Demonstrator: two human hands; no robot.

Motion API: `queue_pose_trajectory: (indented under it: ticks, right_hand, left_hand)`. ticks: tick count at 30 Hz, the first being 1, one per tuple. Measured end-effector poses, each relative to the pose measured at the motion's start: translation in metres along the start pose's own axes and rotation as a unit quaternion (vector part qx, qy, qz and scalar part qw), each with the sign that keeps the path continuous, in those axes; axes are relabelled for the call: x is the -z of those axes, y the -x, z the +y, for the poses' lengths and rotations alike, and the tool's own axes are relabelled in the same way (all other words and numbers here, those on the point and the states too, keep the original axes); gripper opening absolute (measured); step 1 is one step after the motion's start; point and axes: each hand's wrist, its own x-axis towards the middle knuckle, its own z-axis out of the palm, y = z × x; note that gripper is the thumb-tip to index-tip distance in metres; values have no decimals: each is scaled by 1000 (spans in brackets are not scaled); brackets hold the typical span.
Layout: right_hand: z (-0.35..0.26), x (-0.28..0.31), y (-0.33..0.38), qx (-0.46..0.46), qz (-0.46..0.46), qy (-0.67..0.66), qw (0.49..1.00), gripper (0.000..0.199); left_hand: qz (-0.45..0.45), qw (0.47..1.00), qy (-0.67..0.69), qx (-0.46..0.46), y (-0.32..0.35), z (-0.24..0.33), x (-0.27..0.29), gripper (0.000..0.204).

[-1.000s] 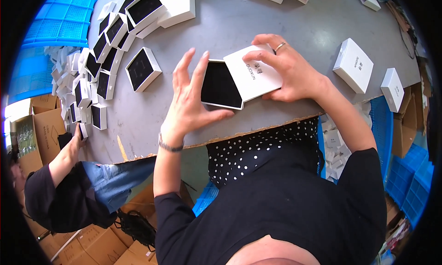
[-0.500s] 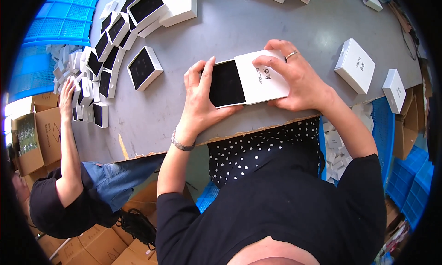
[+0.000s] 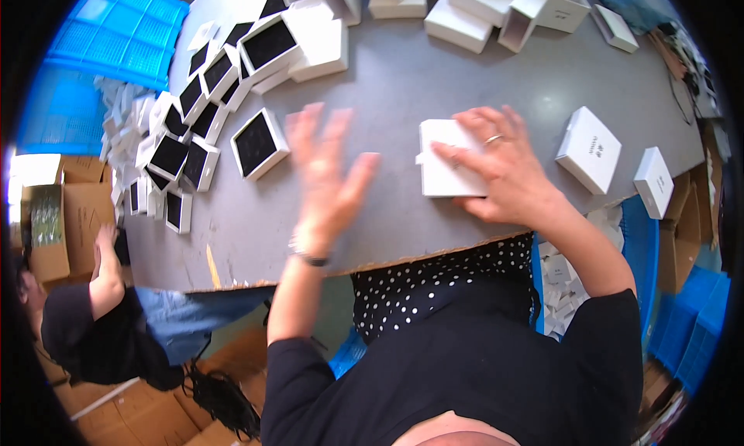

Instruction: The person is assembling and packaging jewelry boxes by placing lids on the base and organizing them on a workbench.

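A white box lies near the middle of the table, its black-lined tray out of sight inside the white sleeve. A small tab sticks out on its left edge. My right hand, with a ring on one finger, grips the box from the right, thumb and fingers over its top and near edge. To the left, apart from the box, my left hand hovers over the table, smeared by motion but with its fingers spread and nothing in them. Nearest to it is an open white tray with a black lining.
Black-lined trays pile up along the table's left side. Empty white sleeves stack at the far edge. Two closed boxes sit to the right. Blue crates flank the table. A co-worker is at the left.
The tray has slid fully into the sleeve. My left hand has let go and moved left, away from the box. The co-worker's hand has left the tray pile. The view has shifted.
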Motion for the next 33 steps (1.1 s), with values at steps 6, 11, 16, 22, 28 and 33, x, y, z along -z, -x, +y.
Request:
queue_pose_trajectory:
  ticks: [6,11,16,22,28,33]
  right_hand:
    - [56,56,28,-183,38,174,967,51]
    - [111,6,-92,-104,48,91,989,65]
    - [99,-21,-136,-132,12,133,982,69]
    - [59,16,-39,90,-43,-137,986,37]
    - [32,15,-15,-84,1,-28,996,45]
    - [12,33,7,-74,-101,-24,992,91]
  left_hand:
    - [11,981,-147,125,30,-120,63,72]
    - [-25,979,-200,39,7,-10,22,73]
    - [-118,983,-138,44,21,34,23,88]
    - [-59,996,-38,-52,20,11,34,75]
    - [-133,983,116,-55,1,-6,12,69]
    - [-51,994,94,19,11,-10,9,70]
